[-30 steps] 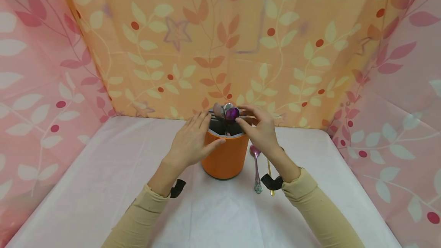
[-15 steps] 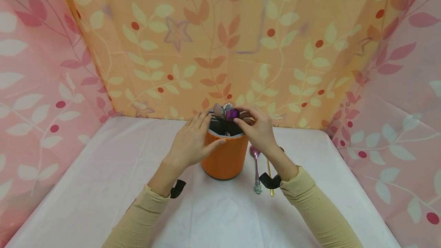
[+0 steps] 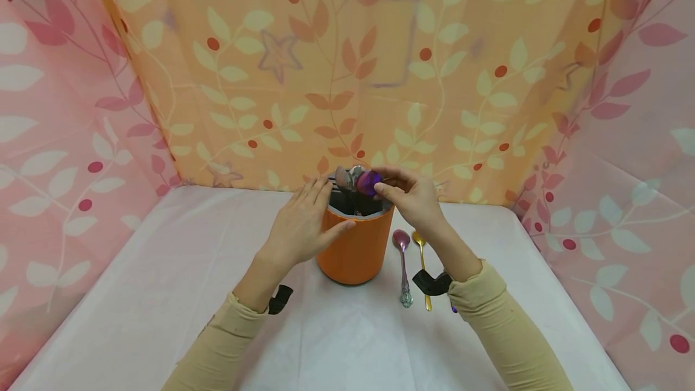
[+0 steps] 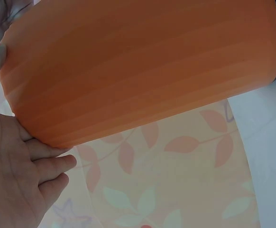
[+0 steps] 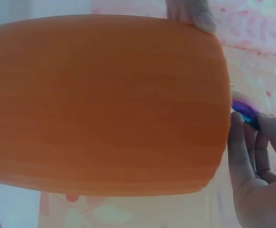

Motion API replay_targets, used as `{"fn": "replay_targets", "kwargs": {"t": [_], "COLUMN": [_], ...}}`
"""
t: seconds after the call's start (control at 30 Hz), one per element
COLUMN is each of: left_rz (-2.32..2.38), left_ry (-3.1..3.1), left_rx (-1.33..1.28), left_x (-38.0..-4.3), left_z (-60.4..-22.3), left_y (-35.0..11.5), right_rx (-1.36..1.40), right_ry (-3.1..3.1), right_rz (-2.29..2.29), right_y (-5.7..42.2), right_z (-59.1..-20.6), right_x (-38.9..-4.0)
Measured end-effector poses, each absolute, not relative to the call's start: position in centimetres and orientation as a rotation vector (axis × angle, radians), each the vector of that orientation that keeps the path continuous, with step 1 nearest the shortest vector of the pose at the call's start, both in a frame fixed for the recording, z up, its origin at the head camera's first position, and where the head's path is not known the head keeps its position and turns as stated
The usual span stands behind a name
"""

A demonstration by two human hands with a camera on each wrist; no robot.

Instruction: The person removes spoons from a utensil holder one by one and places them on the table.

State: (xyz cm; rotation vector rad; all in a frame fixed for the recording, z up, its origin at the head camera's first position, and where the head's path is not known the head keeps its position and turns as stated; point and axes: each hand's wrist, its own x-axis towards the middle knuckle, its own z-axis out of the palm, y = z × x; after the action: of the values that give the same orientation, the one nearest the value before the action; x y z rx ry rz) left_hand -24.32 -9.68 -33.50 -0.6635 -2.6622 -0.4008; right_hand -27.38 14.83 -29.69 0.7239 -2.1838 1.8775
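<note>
A tall orange container [image 3: 355, 252] stands upright with cutlery in it. My left hand [image 3: 295, 228] rests against its left side near the rim, fingers extended and thumb across the front. In the left wrist view the fingertips [image 4: 64, 164] lie along the container's upper edge. Over the right part of the opening, my right hand [image 3: 415, 201] pinches the bowl of a shiny purple spoon [image 3: 370, 183] between thumb and fingers; its handle is hidden below. Beside it, other spoon heads [image 3: 344, 178] and fork tines rise from the container.
Right of the container, a pink spoon [image 3: 402, 239] with an ornate handle end lies on the white cloth [image 3: 347, 343]. A gold spoon [image 3: 422, 247] lies next to it, and a small blue-purple tip [image 3: 454, 309] shows by the right sleeve. A patterned orange curtain [image 3: 336, 47] hangs close behind.
My right hand has shifted slightly right, and the purple spoon's bowl has moved and turned with it. More of the gold spoon now shows. My left hand stays in place.
</note>
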Motion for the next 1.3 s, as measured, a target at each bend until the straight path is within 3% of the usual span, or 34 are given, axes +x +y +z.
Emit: {"fn": "replay_targets", "kwargs": {"t": [1.3], "left_rz": [-0.405], "left_ry": [-2.651], "left_rx": [-0.659], "left_x": [-24.3], "left_z": [-33.6], "left_y": [-9.6], "right_rx": [0.606], "right_ry": [-1.378], "right_rz": [2.367], "right_y": [22.1], "right_z": [-26.6], "right_x": [-25.7]}}
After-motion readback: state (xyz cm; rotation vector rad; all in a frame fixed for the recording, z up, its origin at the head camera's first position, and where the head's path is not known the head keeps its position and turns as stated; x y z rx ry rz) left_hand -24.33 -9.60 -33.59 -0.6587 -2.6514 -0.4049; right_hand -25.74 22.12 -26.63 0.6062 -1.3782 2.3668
